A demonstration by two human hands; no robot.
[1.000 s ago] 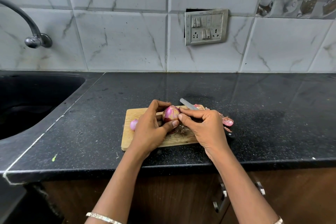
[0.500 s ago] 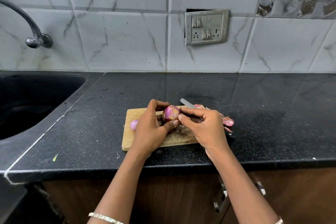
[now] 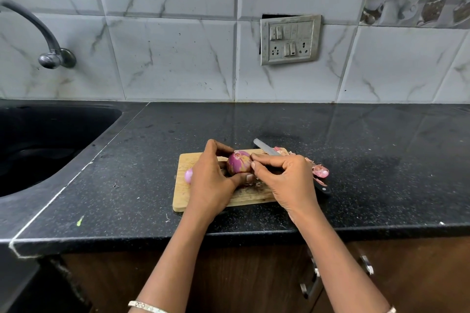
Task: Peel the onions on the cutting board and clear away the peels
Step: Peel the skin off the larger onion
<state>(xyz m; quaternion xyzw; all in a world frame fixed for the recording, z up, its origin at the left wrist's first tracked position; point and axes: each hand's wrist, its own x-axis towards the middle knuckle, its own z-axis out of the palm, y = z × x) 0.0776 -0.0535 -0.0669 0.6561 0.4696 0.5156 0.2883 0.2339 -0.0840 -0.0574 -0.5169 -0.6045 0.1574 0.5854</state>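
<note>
Little has shifted: the left hand [image 3: 211, 180] grips the onion [image 3: 237, 164] above the cutting board [image 3: 183, 193], while the right hand [image 3: 287, 180] pinches its skin. Pulled hard, the onion could slip towards the knife [image 3: 264, 147] lying just beyond.
</note>
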